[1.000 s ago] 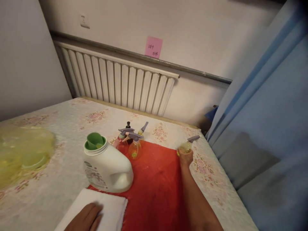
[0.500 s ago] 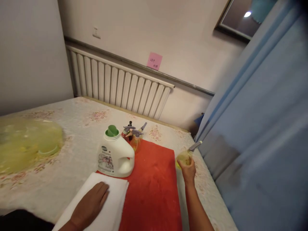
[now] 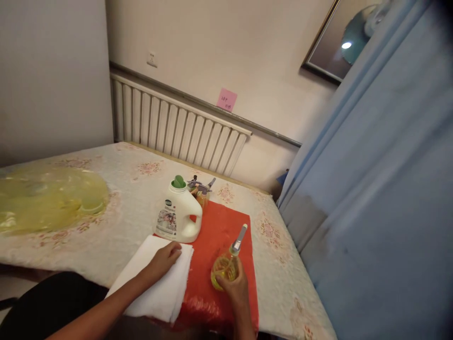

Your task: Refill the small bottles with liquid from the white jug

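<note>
My right hand (image 3: 235, 285) is wrapped around a clear spray bottle (image 3: 226, 269) with yellow liquid and a grey trigger head. The bottle tilts above the red mat (image 3: 231, 224), its nozzle end pointing up and to the right. Over the folded white towel (image 3: 152, 283) rests my left hand (image 3: 167, 259), its fingers curled in, with nothing visible in them. A white jug (image 3: 179, 212) with a green cap stands just behind the towel, its printed label facing me. More spray bottles (image 3: 202, 194) are grouped behind the jug, partly hidden by it.
A floral cloth (image 3: 130, 198) covers the table. On the left lies a shiny yellow, see-through plastic object (image 3: 53, 196). A radiator (image 3: 177, 125) runs along the wall beyond the table. Blue curtain (image 3: 354, 189) hangs at the right edge. A black seat (image 3: 56, 307) is at lower left.
My right hand has brought the spray bottle leftward from beside the mat to above it. My left hand has shifted forward on the towel, its fingers more curled. The view has shifted too.
</note>
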Motion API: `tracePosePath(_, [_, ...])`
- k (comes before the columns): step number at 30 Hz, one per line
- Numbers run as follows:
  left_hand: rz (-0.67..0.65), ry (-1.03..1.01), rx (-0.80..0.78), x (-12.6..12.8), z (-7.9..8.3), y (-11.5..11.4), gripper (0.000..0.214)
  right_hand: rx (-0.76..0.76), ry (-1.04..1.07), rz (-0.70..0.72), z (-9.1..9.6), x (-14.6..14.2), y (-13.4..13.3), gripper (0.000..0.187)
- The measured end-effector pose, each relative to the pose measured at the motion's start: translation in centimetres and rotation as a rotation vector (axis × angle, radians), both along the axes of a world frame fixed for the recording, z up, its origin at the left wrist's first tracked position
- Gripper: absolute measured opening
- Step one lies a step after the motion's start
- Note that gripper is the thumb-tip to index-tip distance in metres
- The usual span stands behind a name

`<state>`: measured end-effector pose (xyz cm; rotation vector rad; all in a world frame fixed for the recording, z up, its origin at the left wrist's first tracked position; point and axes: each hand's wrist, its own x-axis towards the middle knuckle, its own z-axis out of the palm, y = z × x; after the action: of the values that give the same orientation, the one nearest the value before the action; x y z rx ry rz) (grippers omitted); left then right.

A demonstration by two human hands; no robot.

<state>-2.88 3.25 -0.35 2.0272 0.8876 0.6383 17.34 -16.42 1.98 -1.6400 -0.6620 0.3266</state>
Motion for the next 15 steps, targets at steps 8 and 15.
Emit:
tracePosePath(8, [-0.387, -0.355, -0.402, 1.8, 9.4, -6.8, 0.062, -0.039, 0.067, 0.205, 1.1, -6.2, -0.5, 0.081])
tracePosePath(15, [-0.515, -0.425, -0.529, 1.2, 10.5, -8.4, 0.039, -0.052, -0.038, 0.293, 1.8, -8.9, -0.6, 0.065])
